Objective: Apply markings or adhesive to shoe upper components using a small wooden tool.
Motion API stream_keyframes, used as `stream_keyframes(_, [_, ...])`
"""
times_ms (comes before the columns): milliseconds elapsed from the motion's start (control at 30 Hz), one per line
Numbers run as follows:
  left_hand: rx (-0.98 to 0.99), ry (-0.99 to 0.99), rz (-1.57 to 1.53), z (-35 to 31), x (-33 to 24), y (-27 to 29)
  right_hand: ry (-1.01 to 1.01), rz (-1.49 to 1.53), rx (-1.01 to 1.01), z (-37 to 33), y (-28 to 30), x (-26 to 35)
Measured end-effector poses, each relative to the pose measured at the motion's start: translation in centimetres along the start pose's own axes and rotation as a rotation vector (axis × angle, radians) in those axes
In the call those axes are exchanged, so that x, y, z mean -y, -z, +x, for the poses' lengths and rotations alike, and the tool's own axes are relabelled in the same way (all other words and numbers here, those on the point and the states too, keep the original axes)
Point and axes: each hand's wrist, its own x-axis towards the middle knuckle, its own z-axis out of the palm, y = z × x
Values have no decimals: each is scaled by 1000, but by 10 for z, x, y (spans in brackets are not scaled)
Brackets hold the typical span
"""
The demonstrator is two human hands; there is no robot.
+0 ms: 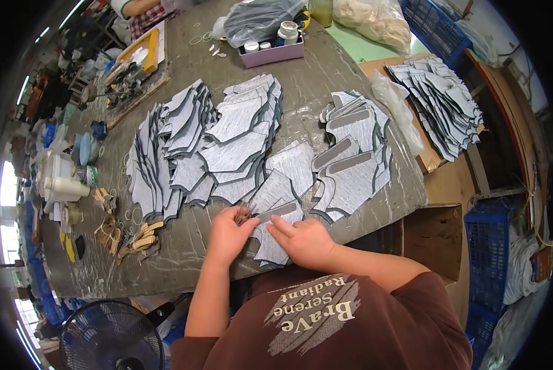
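At the near edge of the bench [184,259]: one pale grey cut fabric piece [271,248], a dark grey strip [277,212] lying across its upper part. Right hand [302,242]: two fingers extended flat onto strip and piece, gripping nothing visible. Left hand [231,233]: fingers bent beside the strip's left end, near small brown bits [242,216]; whether it grips them cannot be told.

Right: overlapping stack [359,191], several pieces bearing strips, apparently done. Left: plain stacks [236,145], no strips visible, apparently the larger share left. By judgement, work partway.

Farther out: tan strip bundles [144,239], left; purple box [272,58] of jars, far side; another fabric pile [439,108], beyond the right edge; black fan [112,336], lower left.
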Motion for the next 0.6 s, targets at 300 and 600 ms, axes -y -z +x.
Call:
stream_keyframes(300, [-36, -21, -248, -14, -1, -14, -277, 113, -86, 1, 11, 5])
stream_keyframes(600, [113, 19, -537, -21, -2, -12, -422, 460, -355, -1, 19, -5])
